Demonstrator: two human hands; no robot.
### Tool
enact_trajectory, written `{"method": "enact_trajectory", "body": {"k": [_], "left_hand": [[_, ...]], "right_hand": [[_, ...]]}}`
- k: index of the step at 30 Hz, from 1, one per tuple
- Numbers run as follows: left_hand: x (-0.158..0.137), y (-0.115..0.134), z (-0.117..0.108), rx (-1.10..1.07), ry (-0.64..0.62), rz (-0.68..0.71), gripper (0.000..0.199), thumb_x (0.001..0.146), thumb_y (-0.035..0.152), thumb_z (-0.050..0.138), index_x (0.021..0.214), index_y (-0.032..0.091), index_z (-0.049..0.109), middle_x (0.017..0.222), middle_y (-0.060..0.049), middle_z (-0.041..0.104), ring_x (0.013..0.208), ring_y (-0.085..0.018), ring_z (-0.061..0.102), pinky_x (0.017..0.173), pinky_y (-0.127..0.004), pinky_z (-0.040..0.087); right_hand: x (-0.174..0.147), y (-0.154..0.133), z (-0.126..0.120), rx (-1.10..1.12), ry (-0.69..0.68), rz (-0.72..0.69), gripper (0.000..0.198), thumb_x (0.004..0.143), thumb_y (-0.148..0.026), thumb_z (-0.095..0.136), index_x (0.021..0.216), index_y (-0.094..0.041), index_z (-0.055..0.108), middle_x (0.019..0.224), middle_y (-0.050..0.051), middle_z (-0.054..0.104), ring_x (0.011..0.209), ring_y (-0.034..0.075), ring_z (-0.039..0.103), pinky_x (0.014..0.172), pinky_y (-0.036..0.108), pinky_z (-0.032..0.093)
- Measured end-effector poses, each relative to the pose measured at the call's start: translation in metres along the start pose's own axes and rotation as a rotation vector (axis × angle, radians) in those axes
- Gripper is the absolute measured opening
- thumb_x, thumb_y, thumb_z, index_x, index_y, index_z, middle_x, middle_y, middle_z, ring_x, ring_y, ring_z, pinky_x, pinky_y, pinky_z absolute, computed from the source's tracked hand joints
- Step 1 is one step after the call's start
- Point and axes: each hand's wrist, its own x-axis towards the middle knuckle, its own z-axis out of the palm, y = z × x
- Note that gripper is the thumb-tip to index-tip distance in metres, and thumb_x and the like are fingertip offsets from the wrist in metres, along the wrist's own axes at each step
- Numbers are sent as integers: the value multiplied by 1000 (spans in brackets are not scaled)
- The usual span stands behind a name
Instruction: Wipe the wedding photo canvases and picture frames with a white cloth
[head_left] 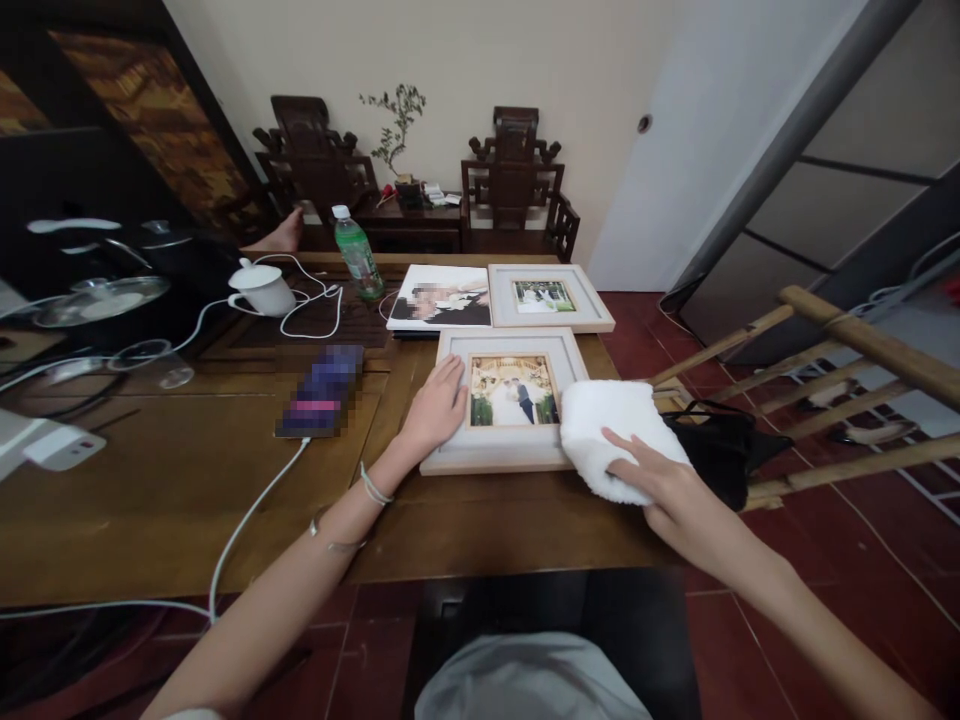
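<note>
A light wooden picture frame (495,449) with a wedding photo lies flat near the table's front edge. My left hand (436,404) rests on its left side, fingers stretched out along the border. At the frame's lower right corner, my right hand (651,470) grips a folded white towel (615,425), which covers part of the right border. Behind lies a second picture frame (596,305), also holding a wedding photo. A photo album or print (442,300) sits to its left, on top of something dark.
Left on the wooden table (390,545) are a phone (321,392) on a white cable, a lidded white cup (262,289), a green-labelled bottle (358,255), a clear plastic cup (161,362) and a pot (105,300). A wooden rack (862,345) stands at the right. Someone's bare foot (283,234) shows behind the table.
</note>
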Motion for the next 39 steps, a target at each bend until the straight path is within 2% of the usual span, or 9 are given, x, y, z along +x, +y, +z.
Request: {"method": "enact_trajectory", "body": {"k": [6,13,17,21,28,31,34,37,39], "left_hand": [[0,-2,2,-15,1,1,46,91,26,33,131,6,46,140,-17,45,135,-25,34,112,-45,29],[0,-4,2,7,-4,22,47,92,24,31,132,5,46,141,-16,44,136,-24,32,113,-43,27],[0,-5,-1,4,-31,24,47,92,25,31,131,5,46,142,-16,43,136,-24,31,113,-43,27],[0,-6,0,0,-31,29,46,92,26,32,133,8,46,142,-15,43,136,-24,31,113,-45,28],[0,-3,1,-5,-34,18,46,92,25,32,132,7,46,142,-16,44,137,-25,30,111,-44,31],[0,-2,1,1,-35,9,46,92,25,32,132,6,46,142,-15,43,137,-24,30,111,-42,33],[0,-3,1,-3,-34,6,46,92,25,32,131,6,46,142,-15,43,137,-23,31,111,-41,32],[0,-4,1,-8,-29,12,46,92,25,33,131,6,47,141,-16,44,136,-23,32,112,-41,31],[0,-4,1,-6,-24,13,45,92,25,33,130,7,48,141,-15,44,136,-23,32,111,-42,31]], "right_hand": [[25,-26,5,-9,5,-12,71,53,7,34,114,-19,57,133,12,53,136,26,29,109,55,27],[82,-75,26,34,-8,-220,62,59,7,39,113,-18,55,129,11,56,134,29,32,108,56,24],[98,-85,35,17,3,-284,56,64,8,39,112,-17,56,124,13,58,132,28,35,108,53,25],[84,-71,23,8,-7,-225,60,60,7,39,112,-18,56,113,11,63,129,24,41,107,47,29],[51,-22,-22,-117,-83,-32,60,55,6,37,103,-22,61,118,10,61,115,25,53,100,42,38],[74,1,-25,-177,-4,-2,60,59,6,38,110,-20,58,122,12,58,111,27,55,95,41,41],[117,24,-16,-249,112,-37,64,63,8,38,120,-17,51,130,14,52,120,28,48,99,44,37],[159,40,-2,-315,151,-123,69,62,12,37,122,-19,49,139,10,46,131,29,34,104,50,30],[173,42,8,-335,137,-127,67,63,12,36,121,-19,50,142,10,43,131,30,33,103,52,30]]}}
